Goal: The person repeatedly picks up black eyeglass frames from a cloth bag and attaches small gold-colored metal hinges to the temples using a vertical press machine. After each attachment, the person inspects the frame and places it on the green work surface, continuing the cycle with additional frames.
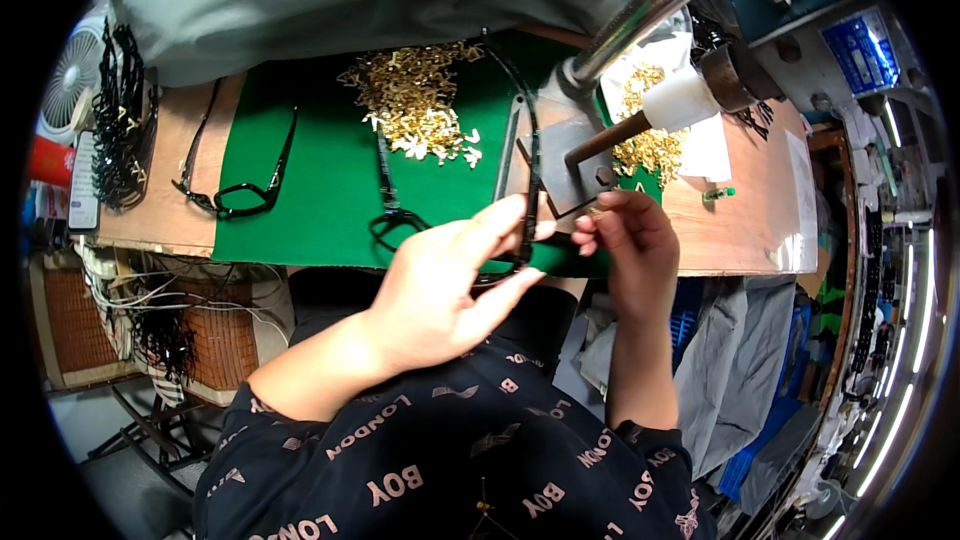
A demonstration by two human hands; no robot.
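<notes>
A pair of black eyeglass frames (534,155) is held in my left hand (440,280), its temples pointing away from me. My left thumb and fingers close around it near the hinge of the right temple; the palm hides much of the front. Beyond the hand, one rim and the other temple (385,170) show above the green mat. Just right of the frames, my right hand (635,240) pinches a tiny gold-coloured piece (597,210), its shape too small to make out. Past the hands stands a press with a metal rod (608,137) above a grey plate (577,165).
Small gold pieces lie heaped (415,95) on the green mat (320,160), and a second heap (650,145) sits on white paper at right. Another black eyeglass frame (240,202) rests at left, near hanging black frames (122,125), a phone (84,180) and a fan (75,80).
</notes>
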